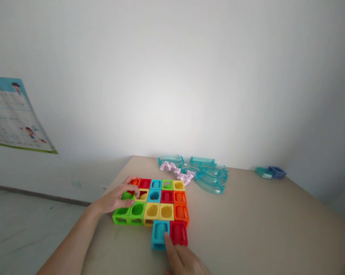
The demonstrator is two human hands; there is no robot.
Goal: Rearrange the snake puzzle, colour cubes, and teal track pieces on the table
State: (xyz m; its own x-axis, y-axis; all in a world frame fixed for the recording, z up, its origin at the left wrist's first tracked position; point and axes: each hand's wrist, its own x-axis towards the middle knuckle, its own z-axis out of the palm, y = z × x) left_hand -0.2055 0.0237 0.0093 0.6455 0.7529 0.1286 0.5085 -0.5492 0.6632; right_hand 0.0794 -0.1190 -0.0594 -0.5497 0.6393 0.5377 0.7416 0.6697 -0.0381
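Observation:
Colourful hollow cube blocks (152, 210) in green, yellow, blue, red and orange form a flat grid on the table. My left hand (122, 196) is curled over the grid's left side, thumb on a green block and a fingertip at a yellow block's opening. At the near right side, a blue block (160, 231) and a red block (178, 232) sit against the front row. My right hand (186, 261) reaches in from below, its index finger stretched out and touching the blue block's right edge. Its other fingers are partly hidden, in front of the red block.
Behind the grid, several clear teal track pieces (211, 177) and a pale purple zigzag piece (185, 177) lie near the wall. A dark blue box-shaped piece (277, 172) and a teal piece (264, 173) rest at the far right. A poster (14, 118) hangs at left.

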